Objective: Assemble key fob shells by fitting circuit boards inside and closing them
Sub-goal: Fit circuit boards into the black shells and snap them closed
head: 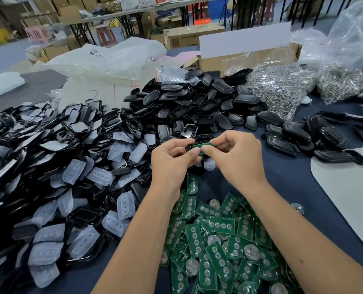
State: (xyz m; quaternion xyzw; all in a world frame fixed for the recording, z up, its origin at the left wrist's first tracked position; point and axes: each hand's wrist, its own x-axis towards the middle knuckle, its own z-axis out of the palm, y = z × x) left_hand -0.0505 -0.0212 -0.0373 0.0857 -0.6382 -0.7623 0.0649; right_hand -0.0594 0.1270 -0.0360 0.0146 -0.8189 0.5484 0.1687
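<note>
A worker at a crowded assembly table holds a black key fob shell [190, 147] and a green circuit board [200, 147] together above the dark tabletop [286, 177], just above a heap of loose circuit boards [218, 240]. The left hand [172, 158] grips the shell from its left end, fingers curled round it; the right hand [235, 153] pinches the board's right end between thumb and fingers. The board's long axis runs left to right, roughly in line with the shell, and it sits partly over the shell's opening, so seating it appears to depend on the right hand pressing it leftward and down into the cavity. Piles of shell fronts with translucent button pads [74, 172] lie to the left, black shell backs [197, 102] beyond the hands.
</note>
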